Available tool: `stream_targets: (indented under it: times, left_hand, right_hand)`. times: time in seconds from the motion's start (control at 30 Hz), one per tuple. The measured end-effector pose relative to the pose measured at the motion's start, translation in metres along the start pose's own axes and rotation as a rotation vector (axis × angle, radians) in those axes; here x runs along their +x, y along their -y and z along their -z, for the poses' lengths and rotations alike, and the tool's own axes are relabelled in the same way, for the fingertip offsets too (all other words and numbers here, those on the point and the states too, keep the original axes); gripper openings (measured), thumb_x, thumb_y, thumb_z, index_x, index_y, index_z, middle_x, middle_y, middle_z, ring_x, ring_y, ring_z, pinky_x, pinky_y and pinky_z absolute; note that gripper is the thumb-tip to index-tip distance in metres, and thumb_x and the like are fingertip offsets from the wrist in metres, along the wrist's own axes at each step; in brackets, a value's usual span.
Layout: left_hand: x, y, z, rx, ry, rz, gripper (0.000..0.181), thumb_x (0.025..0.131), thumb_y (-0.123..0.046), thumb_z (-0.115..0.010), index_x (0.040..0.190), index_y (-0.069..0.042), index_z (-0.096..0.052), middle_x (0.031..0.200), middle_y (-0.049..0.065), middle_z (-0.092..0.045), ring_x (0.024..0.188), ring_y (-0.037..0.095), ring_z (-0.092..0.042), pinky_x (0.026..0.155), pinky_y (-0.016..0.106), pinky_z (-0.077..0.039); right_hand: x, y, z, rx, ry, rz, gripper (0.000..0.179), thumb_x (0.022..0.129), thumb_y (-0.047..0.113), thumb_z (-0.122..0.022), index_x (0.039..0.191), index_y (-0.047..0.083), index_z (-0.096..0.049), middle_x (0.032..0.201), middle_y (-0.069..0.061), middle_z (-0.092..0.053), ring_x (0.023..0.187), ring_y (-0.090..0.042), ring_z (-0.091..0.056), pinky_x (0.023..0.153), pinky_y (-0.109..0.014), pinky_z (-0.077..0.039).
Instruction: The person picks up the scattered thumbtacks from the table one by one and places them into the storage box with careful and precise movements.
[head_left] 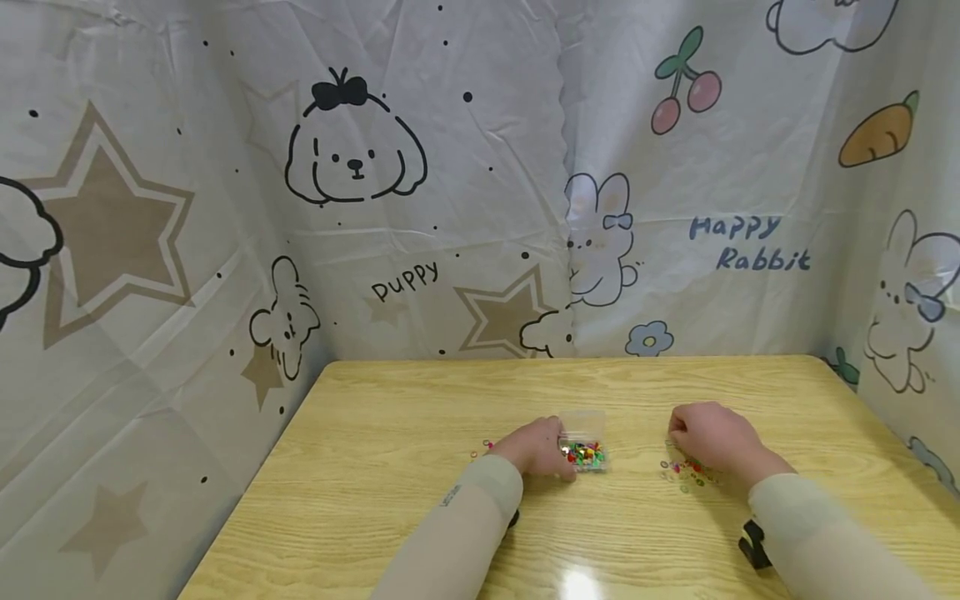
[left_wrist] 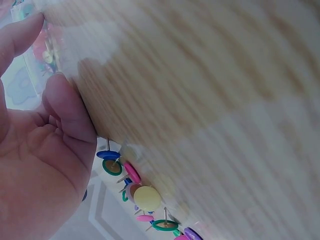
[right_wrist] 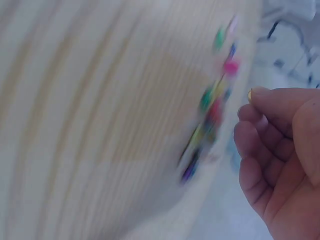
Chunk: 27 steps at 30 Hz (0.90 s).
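Observation:
A small clear plastic box (head_left: 592, 468) with its lid raised holds many coloured thumbtacks (head_left: 587, 454). My left hand (head_left: 536, 447) grips the box's left side between thumb and fingers. In the left wrist view, part of the box (left_wrist: 47, 50) shows beyond the fingertips of this left hand (left_wrist: 45, 145). My right hand (head_left: 716, 435) is over a loose scatter of thumbtacks (head_left: 677, 468) to the right of the box. Seen from the right wrist, that hand (right_wrist: 285, 150) has curled fingers and pinches a small gold-coloured thumbtack (right_wrist: 250, 94) at the thumb tip, mostly hidden.
More thumbtacks (left_wrist: 147, 198) lie to the left of the box, partly behind my left hand and wrist. The wooden table (head_left: 420, 392) ends at a printed cloth curtain (head_left: 480, 208) along its back and sides. Dark bands (head_left: 753, 546) are on both wrists.

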<state>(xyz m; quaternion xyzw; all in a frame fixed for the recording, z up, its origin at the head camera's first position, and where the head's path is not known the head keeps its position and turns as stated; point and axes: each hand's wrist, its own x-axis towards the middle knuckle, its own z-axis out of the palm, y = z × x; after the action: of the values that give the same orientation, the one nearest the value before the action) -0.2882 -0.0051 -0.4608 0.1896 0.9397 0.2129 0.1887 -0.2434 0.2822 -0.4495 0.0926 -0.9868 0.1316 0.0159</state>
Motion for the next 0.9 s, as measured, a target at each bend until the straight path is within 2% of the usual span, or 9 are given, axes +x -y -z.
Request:
stream_targets:
  times: [0.2,0.33,0.47,0.6,0.77,0.9]
  left_hand:
    - [0.002,-0.001,-0.001,0.007,0.000,0.003,0.062,0.078,-0.034,-0.087,0.128,-0.012,-0.057,0.108,-0.001,-0.061,0.089,0.016,-0.055,0.083,0.038,-0.050]
    - [0.002,0.000,-0.001,-0.010,0.002,0.015,0.060,0.078,-0.035,-0.088,0.125,-0.014,-0.058,0.105,-0.002,-0.060,0.088,0.017,-0.055,0.082,0.038,-0.050]
    - [0.001,0.002,0.000,-0.048,0.004,0.003,0.058,0.078,-0.033,-0.088,0.123,-0.013,-0.057,0.102,-0.003,-0.059,0.087,0.017,-0.055,0.080,0.038,-0.049]
    - [-0.002,0.007,0.001,-0.067,0.008,-0.015,0.055,0.078,-0.030,-0.087,0.119,-0.013,-0.056,0.105,-0.002,-0.058,0.088,0.018,-0.054,0.079,0.038,-0.048]
    - [-0.002,0.011,0.001,-0.058,0.005,-0.023,0.054,0.076,-0.029,-0.088,0.117,-0.013,-0.056,0.109,0.000,-0.057,0.087,0.018,-0.053,0.077,0.037,-0.047]
    - [0.000,0.007,0.000,-0.056,0.006,-0.042,0.054,0.075,-0.030,-0.088,0.116,-0.013,-0.057,0.109,0.000,-0.058,0.087,0.018,-0.054,0.078,0.037,-0.048]
  right_hand:
    - [0.006,0.037,-0.010,0.037,-0.006,0.088,0.013,0.099,0.018,-0.065,0.086,0.019,-0.064,0.072,0.009,-0.056,0.061,-0.010,-0.050,0.064,-0.036,-0.045]
    - [0.011,0.055,-0.016,0.050,-0.031,0.125,0.015,0.097,0.018,-0.068,0.083,0.021,-0.063,0.075,0.010,-0.057,0.065,-0.010,-0.049,0.064,-0.035,-0.045]
    - [0.015,0.070,-0.023,0.073,-0.064,0.136,0.019,0.095,0.016,-0.069,0.079,0.022,-0.062,0.074,0.011,-0.056,0.066,-0.010,-0.049,0.065,-0.035,-0.045]
    - [0.018,0.084,-0.032,0.090,-0.063,0.135,0.017,0.094,0.015,-0.070,0.079,0.023,-0.066,0.075,0.013,-0.059,0.067,-0.009,-0.051,0.069,-0.036,-0.048]
    - [0.019,0.096,-0.037,0.036,-0.057,0.144,0.015,0.091,0.014,-0.073,0.079,0.023,-0.070,0.078,0.014,-0.063,0.068,-0.007,-0.053,0.069,-0.035,-0.050]
    - [0.017,0.099,-0.032,-0.030,-0.032,0.148,0.017,0.090,0.011,-0.074,0.076,0.021,-0.070,0.077,0.011,-0.063,0.066,-0.008,-0.053,0.065,-0.035,-0.050]
